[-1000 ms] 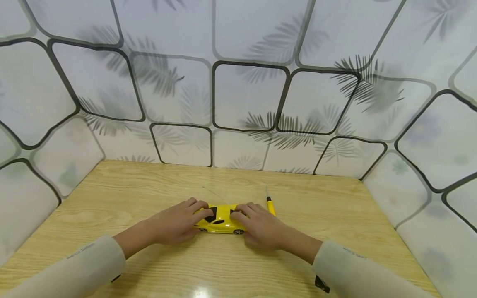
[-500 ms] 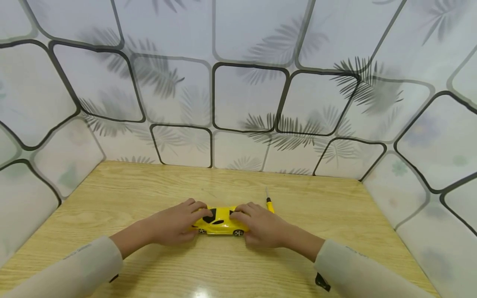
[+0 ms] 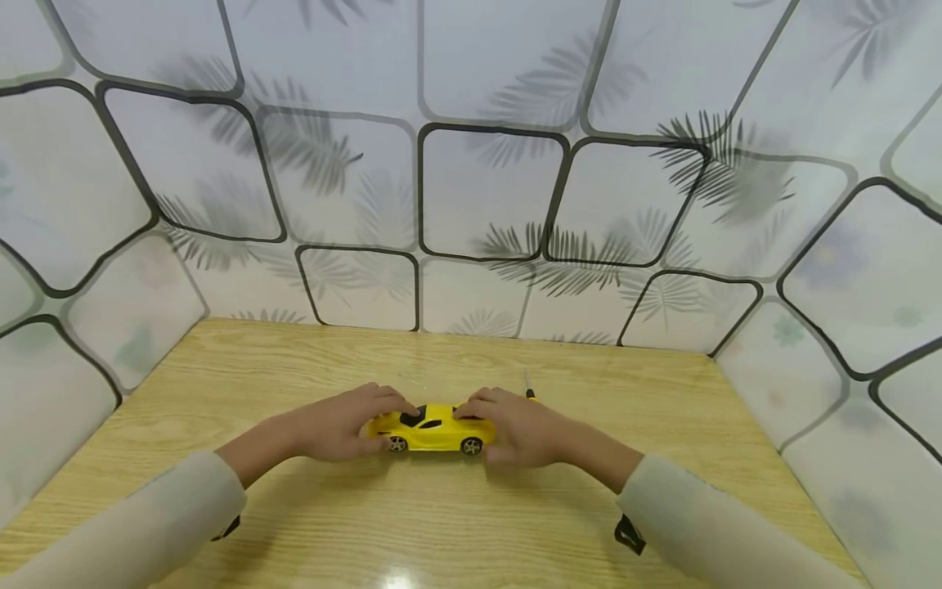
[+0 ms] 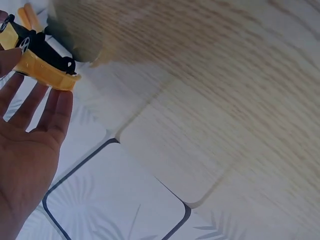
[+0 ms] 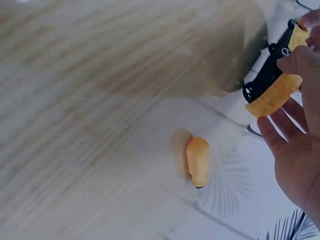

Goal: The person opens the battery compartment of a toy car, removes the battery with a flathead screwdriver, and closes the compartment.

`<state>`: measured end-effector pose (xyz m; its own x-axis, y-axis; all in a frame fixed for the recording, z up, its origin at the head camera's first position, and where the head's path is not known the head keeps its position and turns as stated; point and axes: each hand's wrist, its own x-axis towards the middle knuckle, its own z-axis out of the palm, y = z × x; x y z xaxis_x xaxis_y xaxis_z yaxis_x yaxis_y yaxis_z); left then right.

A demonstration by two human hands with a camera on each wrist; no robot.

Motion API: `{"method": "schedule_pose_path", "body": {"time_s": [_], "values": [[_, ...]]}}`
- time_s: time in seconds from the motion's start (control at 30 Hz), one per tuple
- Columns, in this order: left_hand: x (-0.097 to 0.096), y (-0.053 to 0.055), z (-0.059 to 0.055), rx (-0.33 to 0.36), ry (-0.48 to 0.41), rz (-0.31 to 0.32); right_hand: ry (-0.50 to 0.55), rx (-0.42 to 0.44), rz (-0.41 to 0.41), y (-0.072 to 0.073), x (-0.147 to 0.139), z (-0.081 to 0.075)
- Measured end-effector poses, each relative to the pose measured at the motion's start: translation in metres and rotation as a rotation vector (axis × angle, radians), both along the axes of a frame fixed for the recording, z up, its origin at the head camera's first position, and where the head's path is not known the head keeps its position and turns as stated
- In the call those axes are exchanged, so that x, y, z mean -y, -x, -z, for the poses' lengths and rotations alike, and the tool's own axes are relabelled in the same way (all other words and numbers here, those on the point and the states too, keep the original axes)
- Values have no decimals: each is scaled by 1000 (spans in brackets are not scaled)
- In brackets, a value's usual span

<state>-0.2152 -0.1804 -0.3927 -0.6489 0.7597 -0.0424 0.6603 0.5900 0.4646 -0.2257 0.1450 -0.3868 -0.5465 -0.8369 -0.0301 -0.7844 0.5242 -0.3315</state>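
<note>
A yellow toy car [image 3: 436,438] with black windows is held sideways between both hands, its wheeled side toward me. My left hand [image 3: 334,424] grips the left end, fingers over the top and thumb low near the wheel. At the opposite end, my right hand [image 3: 528,429] holds it the same way. In the left wrist view, the black underside [image 4: 46,54] shows, raised above the tabletop. The right wrist view likewise shows the car [image 5: 274,95] between thumb and fingers.
Behind the right hand lies a screwdriver [image 3: 531,394], mostly hidden in the head view; its yellow handle [image 5: 199,157] shows in the right wrist view. The glossy wood-grain table [image 3: 441,532] meets patterned walls [image 3: 493,192] at the back and sides.
Both hands have lifted the car slightly, so more of its side and both wheels show. The right hand now covers more of the screwdriver's handle.
</note>
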Motion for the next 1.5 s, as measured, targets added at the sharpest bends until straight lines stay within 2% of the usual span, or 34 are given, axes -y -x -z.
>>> {"method": "schedule_pose_path", "body": {"time_s": [0.2,0.4,0.63,0.97,1.27,1.5], "values": [[2,6,-4,85,-57,-24,74,84,7,12,-2,-2],[6,12,-2,179,-145,-41,149,146,-4,22,-3,-2],[10,18,0,195,-245,-26,199,250,23,33,-4,-2],[13,26,1,272,-311,-84,279,439,101,42,-9,-2],[13,34,0,290,-329,-124,345,520,162,49,-11,1],[12,34,-1,341,-347,-214,392,543,243,52,-15,3]]}}
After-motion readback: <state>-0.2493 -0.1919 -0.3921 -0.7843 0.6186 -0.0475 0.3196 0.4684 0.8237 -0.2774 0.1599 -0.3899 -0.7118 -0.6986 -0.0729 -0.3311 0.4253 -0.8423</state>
